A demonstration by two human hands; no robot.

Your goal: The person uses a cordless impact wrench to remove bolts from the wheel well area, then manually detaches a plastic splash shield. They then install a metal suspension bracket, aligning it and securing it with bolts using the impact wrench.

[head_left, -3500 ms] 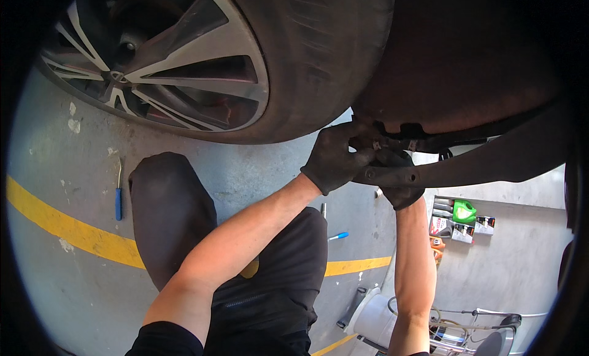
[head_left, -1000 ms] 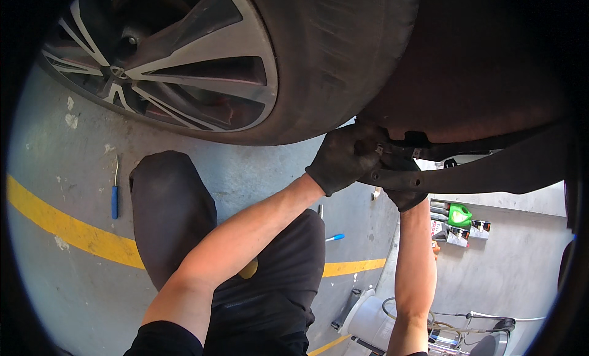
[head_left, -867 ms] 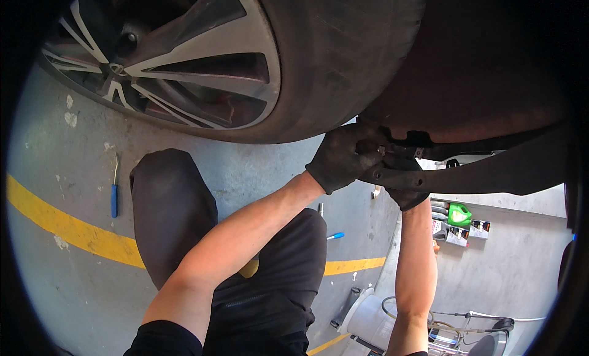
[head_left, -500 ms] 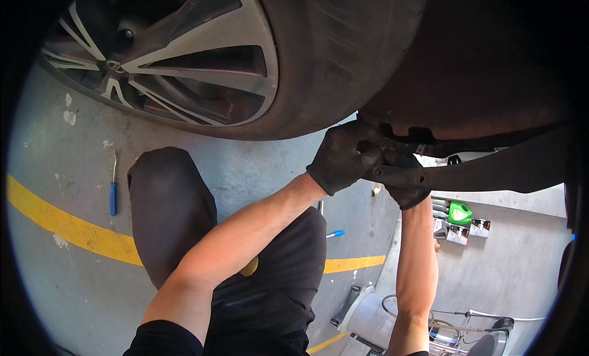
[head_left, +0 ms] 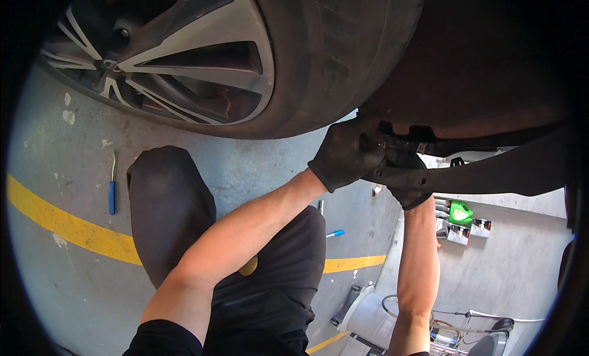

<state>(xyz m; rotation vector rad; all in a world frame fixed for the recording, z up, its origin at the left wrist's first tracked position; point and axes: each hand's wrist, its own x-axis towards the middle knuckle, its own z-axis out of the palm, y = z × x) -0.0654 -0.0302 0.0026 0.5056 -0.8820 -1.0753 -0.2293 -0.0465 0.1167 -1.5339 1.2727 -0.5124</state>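
A black gloved left hand, mine, has its fingers closed round the end of a dark plastic wheel-arch trim piece, at a small metal clip. Behind that strip is my right hand, also in a black glove, gripping the same end; most of its fingers are hidden by the trim. Two holes show along the strip beside my hands. The car's tire with its silver and black alloy wheel fills the upper left, and a dark liner curves above the strip.
A blue-handled tool lies left of my bent knee; another blue-handled tool lies to the right. A green jug, boxes and a white container with hoses sit at right. A yellow line crosses the floor.
Compared with 3.5 seconds ago, both hands and the trim's end sit slightly to the right. Over the last second both hands have shifted slightly up, still gripping at the same spot.
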